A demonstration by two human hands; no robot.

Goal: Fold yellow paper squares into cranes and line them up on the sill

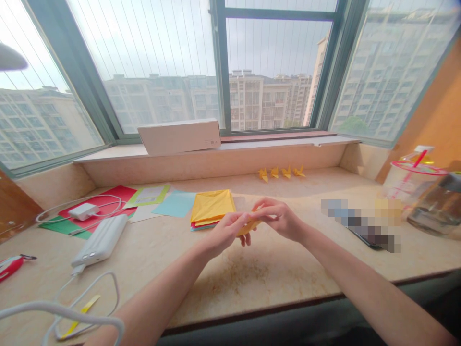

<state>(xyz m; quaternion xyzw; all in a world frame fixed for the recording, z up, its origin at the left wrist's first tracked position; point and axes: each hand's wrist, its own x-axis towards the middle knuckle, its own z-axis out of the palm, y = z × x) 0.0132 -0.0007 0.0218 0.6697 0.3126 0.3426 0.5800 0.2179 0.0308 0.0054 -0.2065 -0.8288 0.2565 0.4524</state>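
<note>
Near the middle of the stone ledge, my left hand [230, 231] and my right hand [279, 216] meet above the surface. Both are closed on a small piece of yellow paper [252, 225], pinched between thumbs and fingers; most of it is covered by the fingers. Just left of my hands lies a stack of square paper [213, 206], yellow on top with red and blue edges beneath. Several folded yellow paper cranes [286, 172] stand in a row at the back, right of centre.
A white power bank [101, 240] with cables and a charger [83, 211] lies at left, near coloured sheets [176, 203]. A white box [180, 136] sits on the sill. At right are a phone [363, 235], a lidded cup [410, 180] and a glass container [437, 206].
</note>
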